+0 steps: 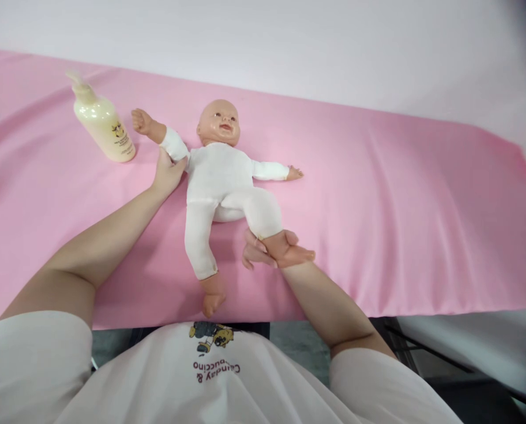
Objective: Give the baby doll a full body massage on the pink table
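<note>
A baby doll (219, 176) in a white bodysuit lies face up on a pink cloth (378, 194). My left hand (168, 171) rests against the doll's upper arm by the shoulder, fingers closed around the white sleeve. My right hand (263, 250) grips the doll's foot and ankle, lifting that bent leg slightly. The doll's other leg stretches toward me, its bare foot near the cloth's front edge. Both doll arms are spread out to the sides.
A cream pump bottle (102, 121) stands tilted on the cloth left of the doll's raised hand. The pink cloth's front edge runs just in front of my white shirt (214, 377). A pale wall lies behind. A white surface (479, 344) sits at lower right.
</note>
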A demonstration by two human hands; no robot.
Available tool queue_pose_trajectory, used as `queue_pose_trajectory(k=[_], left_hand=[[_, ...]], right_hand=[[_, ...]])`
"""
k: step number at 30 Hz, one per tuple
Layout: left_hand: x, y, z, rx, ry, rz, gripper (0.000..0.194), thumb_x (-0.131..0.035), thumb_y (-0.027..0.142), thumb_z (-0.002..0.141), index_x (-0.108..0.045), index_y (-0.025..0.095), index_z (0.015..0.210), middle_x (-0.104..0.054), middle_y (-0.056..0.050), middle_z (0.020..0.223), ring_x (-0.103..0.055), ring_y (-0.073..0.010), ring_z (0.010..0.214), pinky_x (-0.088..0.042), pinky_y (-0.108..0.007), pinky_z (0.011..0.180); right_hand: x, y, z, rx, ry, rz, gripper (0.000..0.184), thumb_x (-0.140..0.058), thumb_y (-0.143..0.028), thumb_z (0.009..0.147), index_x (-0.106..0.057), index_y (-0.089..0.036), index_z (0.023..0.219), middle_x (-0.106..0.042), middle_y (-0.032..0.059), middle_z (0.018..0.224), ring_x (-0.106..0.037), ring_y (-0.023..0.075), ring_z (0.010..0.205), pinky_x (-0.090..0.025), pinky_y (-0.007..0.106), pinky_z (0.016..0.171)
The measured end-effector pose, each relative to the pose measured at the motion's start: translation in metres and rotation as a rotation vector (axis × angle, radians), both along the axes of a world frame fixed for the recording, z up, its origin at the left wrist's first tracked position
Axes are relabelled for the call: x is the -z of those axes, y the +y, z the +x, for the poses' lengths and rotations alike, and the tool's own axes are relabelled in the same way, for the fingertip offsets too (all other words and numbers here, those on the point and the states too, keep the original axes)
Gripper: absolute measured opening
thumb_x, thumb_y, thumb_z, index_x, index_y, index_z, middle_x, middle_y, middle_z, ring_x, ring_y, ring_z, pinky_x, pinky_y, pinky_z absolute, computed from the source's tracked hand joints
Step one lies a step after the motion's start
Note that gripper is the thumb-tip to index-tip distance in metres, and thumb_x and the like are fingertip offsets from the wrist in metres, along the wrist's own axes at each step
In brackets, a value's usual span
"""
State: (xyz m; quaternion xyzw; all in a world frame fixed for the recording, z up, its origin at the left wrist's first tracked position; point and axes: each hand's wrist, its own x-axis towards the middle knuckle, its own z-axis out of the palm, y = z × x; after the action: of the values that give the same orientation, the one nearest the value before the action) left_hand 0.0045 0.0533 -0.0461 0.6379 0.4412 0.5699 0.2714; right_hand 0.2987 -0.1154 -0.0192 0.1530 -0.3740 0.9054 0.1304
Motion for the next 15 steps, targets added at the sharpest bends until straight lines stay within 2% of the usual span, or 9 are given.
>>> queue_pose_trajectory(k=[2,4,9,12,15], left_hand=[[-0.009,-0.009,0.004,0.052,0.067,0.035,0.052,-0.071,0.054,0.088,-0.054,0.023,0.126,-0.067,-0.012,0.121,-0.064,-0.0308,0.123,-0.048,-0.055,0.117],[-0.02,-0.018,0.007,0.113,0.149,0.095,0.051,-0.068,0.056,0.09,-0.059,0.022,0.127,-0.068,-0.013,0.128,-0.062,-0.0318,0.128,-0.045,-0.054,0.12],[-0.038,-0.034,0.013,0.23,0.385,0.232,0.051,-0.066,0.059,0.09,-0.067,0.024,0.128,-0.068,-0.013,0.134,-0.06,-0.036,0.133,-0.037,-0.059,0.123],[-0.041,-0.036,0.014,0.263,0.462,0.262,0.049,-0.065,0.057,0.091,-0.069,0.025,0.128,-0.067,-0.013,0.136,-0.058,-0.0364,0.134,-0.034,-0.059,0.124],[-0.041,-0.036,0.014,0.267,0.495,0.269,0.047,-0.064,0.055,0.092,-0.07,0.026,0.128,-0.067,-0.012,0.136,-0.057,-0.0358,0.135,-0.033,-0.059,0.124]], right_hand=[[-0.001,0.0,-0.001,0.134,0.076,0.02,0.054,-0.069,-0.073,0.089,-0.053,-0.022,0.095,-0.061,-0.0058,0.067,-0.05,0.0116,0.058,-0.056,0.036,0.096],[-0.003,0.001,-0.003,0.221,0.057,-0.002,0.048,-0.06,-0.07,0.097,-0.051,-0.023,0.095,-0.056,-0.0057,0.067,-0.047,0.0123,0.059,-0.057,0.035,0.094],[-0.012,-0.001,-0.005,0.385,-0.308,-0.183,0.047,-0.064,-0.067,0.094,-0.051,-0.021,0.093,-0.052,-0.0056,0.068,-0.047,0.0119,0.057,-0.06,0.031,0.068],[-0.018,-0.004,-0.007,0.431,-0.497,-0.235,0.047,-0.072,-0.062,0.089,-0.053,-0.02,0.095,-0.056,-0.0053,0.072,-0.049,0.0103,0.054,-0.053,0.026,0.054],[-0.018,-0.006,-0.01,0.426,-0.57,-0.215,0.048,-0.073,-0.062,0.089,-0.054,-0.019,0.101,-0.058,-0.0052,0.07,-0.051,0.0102,0.052,-0.044,0.021,0.045]])
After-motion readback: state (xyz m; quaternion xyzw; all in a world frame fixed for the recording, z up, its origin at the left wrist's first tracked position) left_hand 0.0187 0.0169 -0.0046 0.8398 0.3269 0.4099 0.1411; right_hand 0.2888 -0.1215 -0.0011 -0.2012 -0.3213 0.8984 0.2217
